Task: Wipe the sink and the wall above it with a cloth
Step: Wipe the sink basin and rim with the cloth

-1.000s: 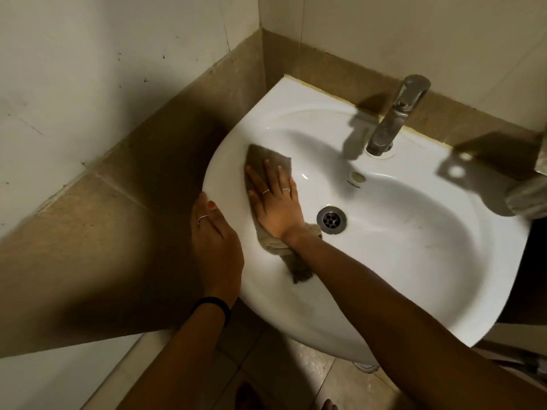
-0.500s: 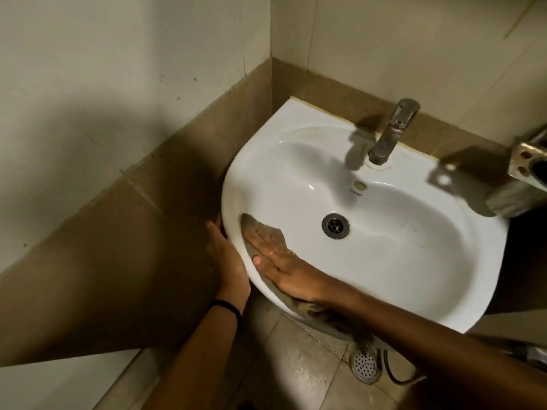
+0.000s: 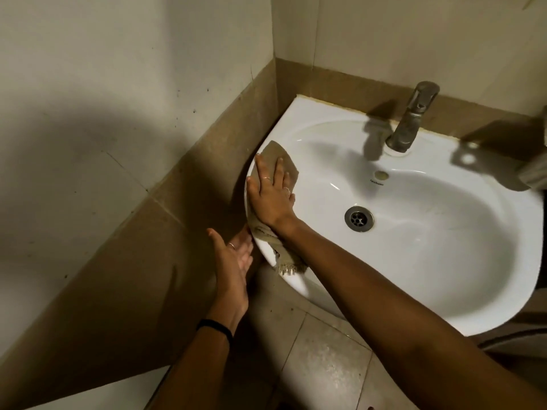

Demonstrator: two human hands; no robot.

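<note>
Right hand (image 3: 273, 196), fingers straight and spread, presses cloth (image 3: 281, 156) on sink (image 3: 444, 261) rim at nine o'clock; left hand (image 3: 233, 261) open-fingered beside rim

Most of the cloth (image 3: 282, 161) lies hidden under the right hand (image 3: 272, 199). The left hand's (image 3: 233, 267) fingertips vanish behind the sink (image 3: 444, 291) rim. Far right of both hands, a blurred object (image 3: 535, 170) is cut by the frame edge.
</note>
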